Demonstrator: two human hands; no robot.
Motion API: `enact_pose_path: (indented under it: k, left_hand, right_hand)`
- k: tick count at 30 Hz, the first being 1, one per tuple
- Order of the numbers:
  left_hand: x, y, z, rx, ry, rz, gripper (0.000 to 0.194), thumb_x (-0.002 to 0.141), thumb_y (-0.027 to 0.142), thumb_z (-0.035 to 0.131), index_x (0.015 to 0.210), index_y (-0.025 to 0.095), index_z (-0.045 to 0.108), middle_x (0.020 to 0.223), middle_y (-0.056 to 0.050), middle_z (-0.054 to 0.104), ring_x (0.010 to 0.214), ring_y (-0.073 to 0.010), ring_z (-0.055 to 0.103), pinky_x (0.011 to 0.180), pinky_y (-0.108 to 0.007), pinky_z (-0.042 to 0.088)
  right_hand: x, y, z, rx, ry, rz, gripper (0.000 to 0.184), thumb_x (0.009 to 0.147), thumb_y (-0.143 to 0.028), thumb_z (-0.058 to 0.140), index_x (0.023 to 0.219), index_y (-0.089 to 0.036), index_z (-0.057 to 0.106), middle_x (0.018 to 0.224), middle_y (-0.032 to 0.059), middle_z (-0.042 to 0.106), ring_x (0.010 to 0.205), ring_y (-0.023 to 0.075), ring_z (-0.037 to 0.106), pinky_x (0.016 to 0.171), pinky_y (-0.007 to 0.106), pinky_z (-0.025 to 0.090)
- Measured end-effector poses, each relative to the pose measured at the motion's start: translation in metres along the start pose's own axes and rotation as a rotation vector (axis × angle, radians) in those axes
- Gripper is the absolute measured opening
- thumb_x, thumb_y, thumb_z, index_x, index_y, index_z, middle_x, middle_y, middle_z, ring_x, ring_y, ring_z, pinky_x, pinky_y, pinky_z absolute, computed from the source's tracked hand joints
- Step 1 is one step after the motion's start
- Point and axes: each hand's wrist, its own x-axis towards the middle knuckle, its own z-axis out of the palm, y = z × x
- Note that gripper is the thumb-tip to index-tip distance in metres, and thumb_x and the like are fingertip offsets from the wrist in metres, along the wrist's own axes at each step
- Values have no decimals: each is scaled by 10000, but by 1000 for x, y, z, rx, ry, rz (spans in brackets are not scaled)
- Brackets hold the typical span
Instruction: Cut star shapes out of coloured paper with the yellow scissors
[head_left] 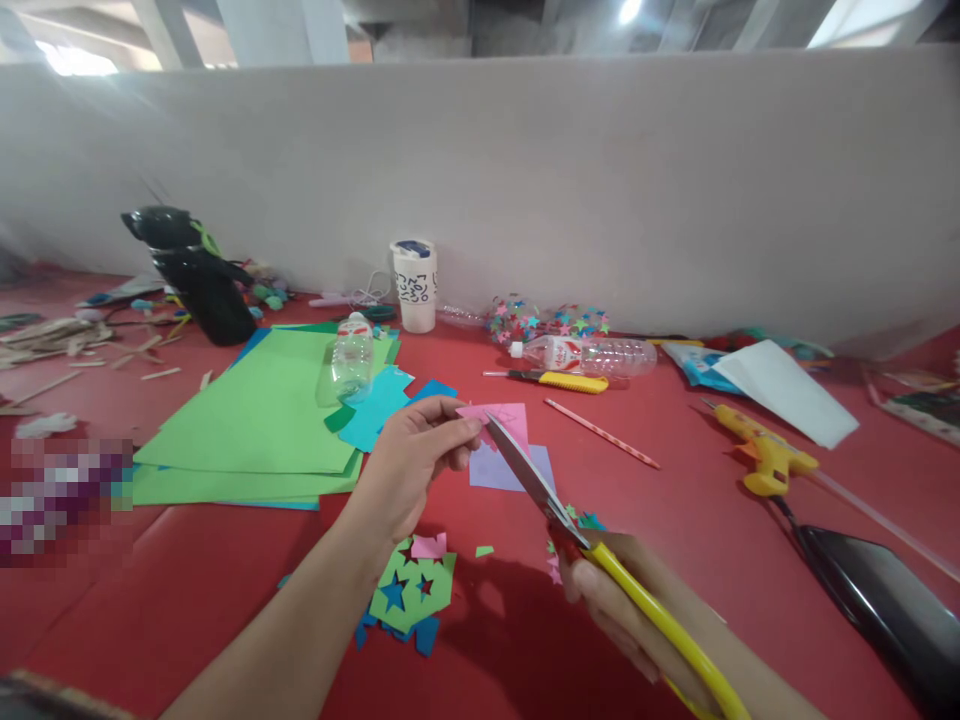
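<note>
Yellow-handled scissors [551, 508] at a pink sheet [515, 416]

We see the scissors slant from four or five o'clock up to the pink sheet, metal blades lying across its face; how far apart they stand we cannot tell. Our right hand [607, 605] is wrapped around the yellow handles. The pink sheet, small, with faint lines drawn on it, is pinched in our left hand [412, 460], whose fingers cover its left edge.

Around the sheet, on the red table [187, 580], we find green sheets [255, 410] at nine o'clock, a black flask [202, 280] at ten, a clear bottle [615, 356] on its side towards two, a yellow glue gun [772, 460] at three, a light purple sheet [495, 470] at six and a star-holed green offcut [442, 590] at seven. Small loose stars [592, 521] sit at five, partly hidden by our right hand and the scissors.
</note>
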Motion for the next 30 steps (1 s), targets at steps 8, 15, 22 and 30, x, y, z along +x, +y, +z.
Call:
enact_pose_path:
  k: [8, 15, 22, 30]
  left_hand:
    - [0, 2, -3, 17, -15, -61, 76, 682, 155, 666, 648, 139, 601, 527, 47, 560, 430, -21, 429, 461, -144, 335]
    - [2, 5, -6, 58, -28, -76, 93, 666, 157, 669, 620, 136, 590, 511, 41, 555, 419, -22, 412, 450, -160, 310]
    - [1, 3, -4, 22, -64, -92, 111, 700, 205, 678, 647, 139, 607, 549, 32, 575, 443, -28, 441, 474, -166, 339]
    - [-2, -4, 2, 0, -64, -11, 104, 727, 215, 655, 660, 157, 600, 580, 28, 596, 477, -54, 502, 506, -191, 384]
  right_hand:
    - [-1, -3, 0, -56, 17, -2, 612, 715, -834, 288, 666, -232, 383, 415, -104, 318, 323, 66, 256, 335, 226, 169]
    - [-1, -3, -2, -64, 65, 91, 568, 726, -800, 370, 636, -240, 323, 506, -84, 325, 376, 69, 284, 338, 214, 229]
    - [0, -1, -1, -6, 77, 79, 496, 774, -697, 442, 629, -233, 347, 493, -89, 308, 379, 61, 232, 338, 212, 174]
    - [1, 4, 4, -2, 64, 38, 414, 833, -615, 397, 657, -244, 353, 399, -107, 285, 320, 78, 231, 319, 222, 178]
